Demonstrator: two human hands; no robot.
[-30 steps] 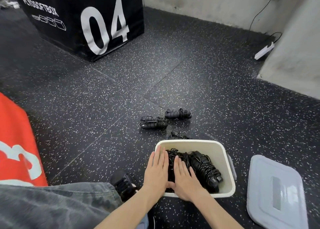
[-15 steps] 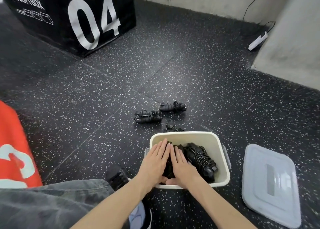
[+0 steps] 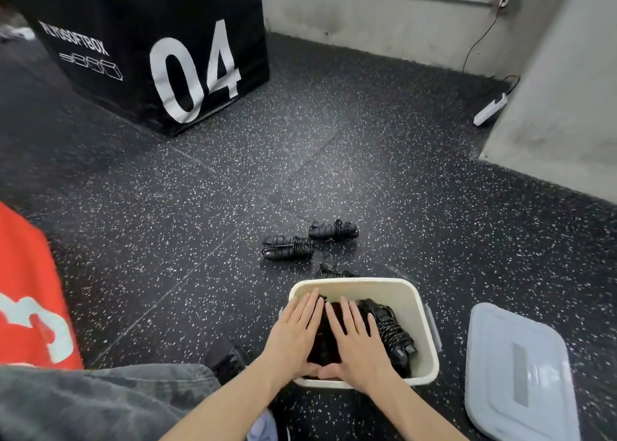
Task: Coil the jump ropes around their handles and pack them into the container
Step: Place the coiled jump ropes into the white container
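A cream plastic container (image 3: 415,307) sits on the floor in front of me with black coiled jump ropes (image 3: 389,332) inside. My left hand (image 3: 293,335) and my right hand (image 3: 357,340) lie flat side by side, fingers straight, pressing down on the ropes in the container's left half. Two more coiled black ropes lie on the floor beyond it: one (image 3: 287,247) to the left and one (image 3: 334,230) further back. A third black rope (image 3: 334,269) pokes out just behind the container's far rim, mostly hidden.
The grey container lid (image 3: 516,374) lies on the floor to the right. A black box marked 04 (image 3: 160,56) stands at the back left. A red object (image 3: 30,290) is at the left, my knee (image 3: 100,404) below. A concrete wall and a white power strip (image 3: 490,110) are at the right.
Both hands stay pressed on the ropes in the container; they sit slightly closer together than a second ago. The camera view has shifted a little.
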